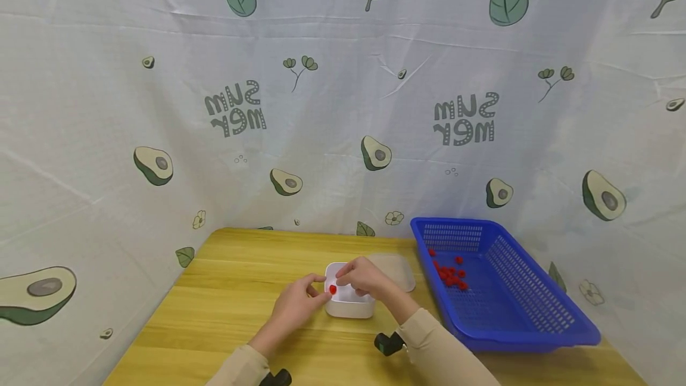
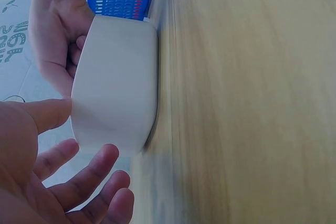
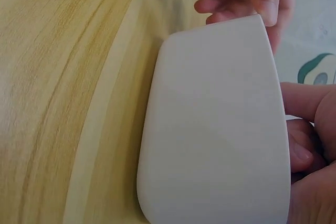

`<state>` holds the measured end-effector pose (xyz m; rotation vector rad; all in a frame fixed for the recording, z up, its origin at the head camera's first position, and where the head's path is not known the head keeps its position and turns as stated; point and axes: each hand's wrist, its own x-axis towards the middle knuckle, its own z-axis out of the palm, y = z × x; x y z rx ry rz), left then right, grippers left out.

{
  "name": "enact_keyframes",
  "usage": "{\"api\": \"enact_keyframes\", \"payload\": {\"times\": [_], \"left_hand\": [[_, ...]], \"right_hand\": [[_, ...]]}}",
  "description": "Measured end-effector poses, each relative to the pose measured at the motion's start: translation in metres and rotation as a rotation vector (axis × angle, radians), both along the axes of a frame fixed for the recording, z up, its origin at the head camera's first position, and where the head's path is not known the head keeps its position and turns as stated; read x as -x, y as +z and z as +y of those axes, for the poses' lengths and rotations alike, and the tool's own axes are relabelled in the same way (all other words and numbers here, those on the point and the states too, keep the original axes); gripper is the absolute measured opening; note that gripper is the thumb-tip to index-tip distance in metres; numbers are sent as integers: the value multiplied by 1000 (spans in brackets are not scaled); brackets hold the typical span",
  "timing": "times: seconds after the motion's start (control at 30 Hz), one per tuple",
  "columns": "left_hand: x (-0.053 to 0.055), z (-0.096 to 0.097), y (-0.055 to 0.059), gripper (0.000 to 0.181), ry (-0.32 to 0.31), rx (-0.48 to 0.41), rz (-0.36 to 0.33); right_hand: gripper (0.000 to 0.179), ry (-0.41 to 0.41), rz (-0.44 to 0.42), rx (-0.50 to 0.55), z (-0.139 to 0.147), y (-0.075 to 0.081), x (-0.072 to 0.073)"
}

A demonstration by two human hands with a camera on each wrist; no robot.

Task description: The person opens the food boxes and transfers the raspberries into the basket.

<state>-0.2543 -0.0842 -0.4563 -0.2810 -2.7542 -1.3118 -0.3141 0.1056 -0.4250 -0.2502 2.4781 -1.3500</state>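
A small white box [image 1: 349, 310] with rounded corners stands lidless on the wooden table. One small red piece [image 1: 333, 289] shows inside, by its left wall. My left hand [image 1: 296, 301] holds the box at its left side; in the left wrist view the thumb [image 2: 55, 113] meets the rim and the lower fingers spread loosely. Over the box's opening is my right hand [image 1: 367, 277], its index finger pointing down inside near the red piece. The right wrist view shows its other fingers [image 3: 302, 148] bent behind the rim. Whether it pinches anything I cannot tell.
A pale translucent lid [image 1: 395, 271] lies flat behind and right of the box. Farther right stands a large blue basket [image 1: 527, 282] with several red pieces [image 1: 450, 276] on its left side. A patterned white curtain [image 1: 332, 106] hangs behind the table [image 1: 252, 255].
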Motion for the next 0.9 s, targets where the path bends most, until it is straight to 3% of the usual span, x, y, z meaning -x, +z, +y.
{"api": "enact_keyframes", "payload": {"times": [0.37,0.9], "left_hand": [[0,0,0,41,5,7,-2],[0,0,2,42,11,8,2]], "right_hand": [[16,-41,-30,-16,-9,-8,3],[9,-47,45,-83,-15,-21,5]]}}
